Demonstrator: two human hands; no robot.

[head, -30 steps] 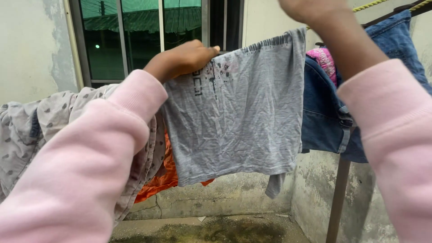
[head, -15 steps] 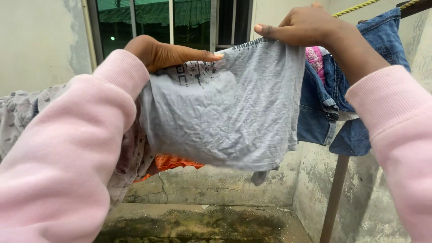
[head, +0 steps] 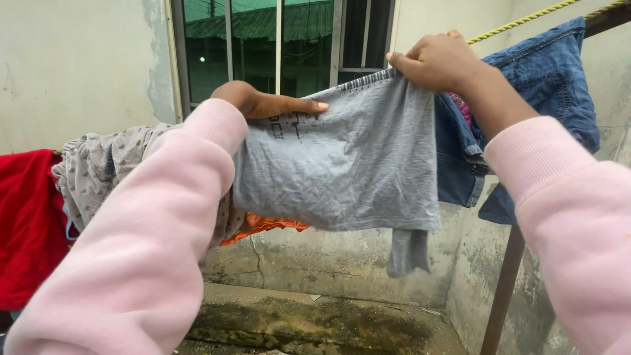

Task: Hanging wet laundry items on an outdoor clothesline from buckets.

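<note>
Between both hands' fingers [head: 401, 64], grey shirt [head: 348, 164]

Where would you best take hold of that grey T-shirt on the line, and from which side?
Probably by the top edge of the grey T-shirt, coming from the front. It is folded over the line with that edge stretched flat, and the left hand and right hand already pinch it there; the lower cloth hangs loose and wrinkled.

- Shirt [head: 342, 164]: pale heathered grey, with black printed marks near its top edge and a black-striped hem.
- Sleeves [head: 151, 243]: soft pink.
- Denim garment [head: 552, 72]: mid blue.
- Spotted cloth [head: 98, 164]: greyish-lilac with small darker spots.
- Red cloth [head: 26, 223]: plain bright red.
- Orange cloth [head: 263, 225]: vivid orange.
- Rope [head: 519, 16]: yellow.
- Wall [head: 79, 66]: off-white, stained grey.
</note>
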